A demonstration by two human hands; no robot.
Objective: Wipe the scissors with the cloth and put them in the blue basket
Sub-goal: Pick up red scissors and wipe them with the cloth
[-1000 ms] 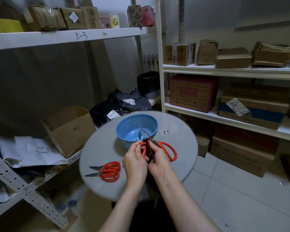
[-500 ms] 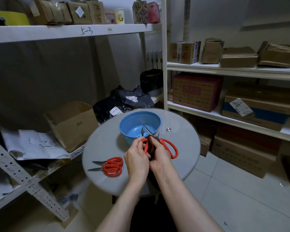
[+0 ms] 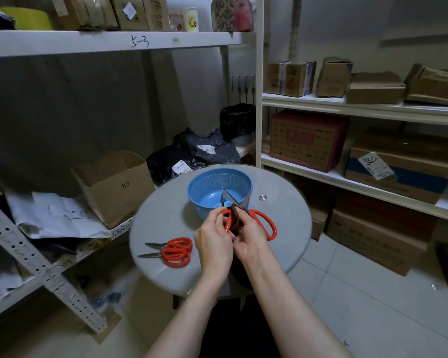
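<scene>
Just on the near side of the blue basket (image 3: 199,182), above the round desk (image 3: 163,218), both hands close around one pair of scissors (image 3: 266,224). The left hand (image 3: 212,242) has its fingers (image 3: 217,218) curled on the orange handle loop on its side, pinching it. The right hand (image 3: 250,245) has its fingers wrapped round a dark brown cloth (image 3: 235,220) and presses it against the scissors near the pivot, while the second loop juts out on that hand's right.

The scissors are open. Their blades make a narrow V that points away from the person, with the tips over the basket's near rim. The long axis therefore runs from the hands straight toward the basket, which lies directly ahead of both sets of fingers. I judge the wiping to be under way and the drop-off not yet done. The left hand holds the handle, so it looks best placed to carry the scissors forward once the cloth comes away. The bare blade tips lead, so they would enter first.

Two more orange-handled pairs (image 3: 175,251) lie on the desk to the near left of the basket, well apart from the hands. Something pale blue sits in the basket's bottom, partly hidden by the blades, and I cannot tell what it is. Beyond the basket are dark plastic bags (image 3: 204,151) and shelves (image 3: 347,177) of cardboard boxes.
</scene>
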